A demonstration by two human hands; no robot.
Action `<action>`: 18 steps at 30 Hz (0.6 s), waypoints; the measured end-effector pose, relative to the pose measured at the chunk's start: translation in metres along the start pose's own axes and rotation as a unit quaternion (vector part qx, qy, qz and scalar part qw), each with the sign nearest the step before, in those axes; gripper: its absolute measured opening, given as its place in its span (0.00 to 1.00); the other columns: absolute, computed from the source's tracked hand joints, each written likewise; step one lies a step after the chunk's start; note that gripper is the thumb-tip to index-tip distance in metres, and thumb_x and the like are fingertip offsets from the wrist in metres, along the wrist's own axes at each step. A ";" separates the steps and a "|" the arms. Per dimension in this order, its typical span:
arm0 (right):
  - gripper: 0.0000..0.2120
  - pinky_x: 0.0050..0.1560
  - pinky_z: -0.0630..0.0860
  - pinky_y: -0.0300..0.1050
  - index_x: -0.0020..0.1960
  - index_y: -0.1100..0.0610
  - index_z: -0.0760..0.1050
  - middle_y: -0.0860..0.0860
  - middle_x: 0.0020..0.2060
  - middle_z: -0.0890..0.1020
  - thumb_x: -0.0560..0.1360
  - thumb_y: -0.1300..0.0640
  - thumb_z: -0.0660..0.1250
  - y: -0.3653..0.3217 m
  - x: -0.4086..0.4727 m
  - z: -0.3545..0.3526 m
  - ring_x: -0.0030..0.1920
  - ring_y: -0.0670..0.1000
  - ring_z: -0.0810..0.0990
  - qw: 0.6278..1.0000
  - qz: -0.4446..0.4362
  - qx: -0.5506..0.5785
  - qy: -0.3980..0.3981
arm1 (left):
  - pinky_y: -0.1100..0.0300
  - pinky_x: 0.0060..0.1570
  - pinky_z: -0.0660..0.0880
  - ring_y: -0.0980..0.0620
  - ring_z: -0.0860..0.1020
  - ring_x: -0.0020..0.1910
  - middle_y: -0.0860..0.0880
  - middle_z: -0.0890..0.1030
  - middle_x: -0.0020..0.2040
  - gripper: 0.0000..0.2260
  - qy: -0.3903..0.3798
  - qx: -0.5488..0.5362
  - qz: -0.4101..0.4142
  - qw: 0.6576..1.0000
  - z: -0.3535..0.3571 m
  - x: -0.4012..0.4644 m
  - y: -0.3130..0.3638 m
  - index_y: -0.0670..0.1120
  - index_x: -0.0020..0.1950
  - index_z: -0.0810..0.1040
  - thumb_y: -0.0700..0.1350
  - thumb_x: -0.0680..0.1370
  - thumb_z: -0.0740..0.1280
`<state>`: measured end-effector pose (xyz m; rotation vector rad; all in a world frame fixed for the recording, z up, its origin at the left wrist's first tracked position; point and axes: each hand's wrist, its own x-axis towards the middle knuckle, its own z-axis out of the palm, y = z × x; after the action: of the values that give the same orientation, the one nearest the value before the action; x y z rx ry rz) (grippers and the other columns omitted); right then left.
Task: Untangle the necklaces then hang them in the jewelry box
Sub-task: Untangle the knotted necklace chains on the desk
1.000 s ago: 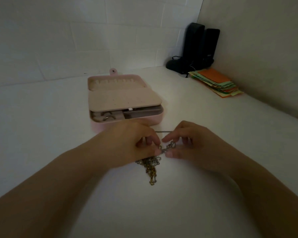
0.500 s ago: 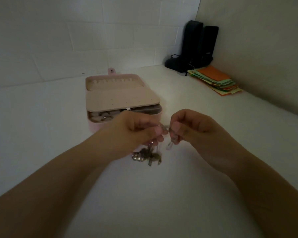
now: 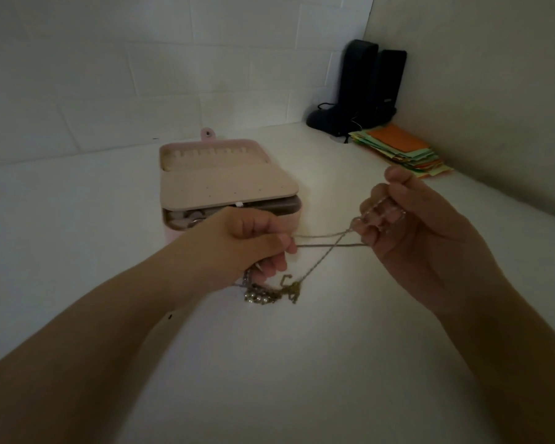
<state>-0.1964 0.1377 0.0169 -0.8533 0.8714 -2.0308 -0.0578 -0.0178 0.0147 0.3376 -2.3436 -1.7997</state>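
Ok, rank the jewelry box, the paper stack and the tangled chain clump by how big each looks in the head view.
1. Pink jewelry box, clearly largest.
2. Colored paper stack; it lies farther away, so its true size is unsure.
3. Chain clump, partly hidden under the left hand.

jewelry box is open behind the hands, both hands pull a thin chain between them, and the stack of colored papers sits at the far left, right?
Not quite: in the head view the stack of colored papers sits at the far right, beside the black speakers. The jewelry box is open, and the left hand and right hand pull the thin chain.
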 end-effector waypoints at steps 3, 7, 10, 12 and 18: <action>0.04 0.34 0.77 0.39 0.42 0.53 0.72 0.47 0.26 0.73 0.71 0.60 0.61 -0.007 -0.003 0.002 0.29 0.45 0.74 0.998 -0.011 0.008 0.053 | 0.68 0.27 0.72 0.60 0.75 0.25 0.53 0.81 0.28 0.09 -0.006 0.044 -0.033 0.998 0.001 0.001 -0.003 0.47 0.38 0.79 0.41 0.76 0.63; 0.05 0.17 0.60 0.32 0.41 0.53 0.70 0.46 0.25 0.68 0.68 0.61 0.60 -0.010 -0.008 0.006 0.24 0.43 0.63 0.983 0.052 -0.144 0.102 | 0.67 0.25 0.72 0.59 0.73 0.23 0.53 0.81 0.30 0.08 0.005 0.062 -0.014 0.998 0.001 0.000 -0.003 0.47 0.40 0.79 0.42 0.77 0.63; 0.07 0.20 0.59 0.32 0.44 0.54 0.76 0.47 0.27 0.71 0.65 0.56 0.66 -0.003 -0.011 0.010 0.23 0.42 0.63 0.929 0.158 -0.330 0.058 | 0.66 0.25 0.73 0.57 0.73 0.24 0.52 0.80 0.31 0.08 0.035 0.031 0.023 0.999 -0.002 0.000 0.000 0.48 0.39 0.78 0.43 0.76 0.63; 0.14 0.25 0.65 0.31 0.46 0.50 0.80 0.45 0.29 0.77 0.62 0.48 0.68 0.001 -0.013 0.013 0.24 0.42 0.69 0.873 0.210 -0.440 -0.009 | 0.65 0.26 0.74 0.56 0.74 0.25 0.52 0.80 0.30 0.06 0.041 0.010 0.047 0.998 -0.004 0.000 0.001 0.49 0.39 0.78 0.46 0.74 0.63; 0.07 0.24 0.63 0.33 0.41 0.49 0.82 0.47 0.23 0.74 0.69 0.47 0.67 0.002 -0.014 0.014 0.23 0.43 0.65 0.878 0.193 -0.430 -0.085 | 0.65 0.24 0.73 0.57 0.76 0.29 0.52 0.81 0.34 0.07 0.033 0.018 0.035 0.999 -0.004 -0.002 0.000 0.48 0.41 0.77 0.45 0.76 0.61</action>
<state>-0.1782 0.1440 0.0192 -1.1716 1.7269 -1.1527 -0.0553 -0.0207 0.0153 0.3100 -2.3156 -1.6917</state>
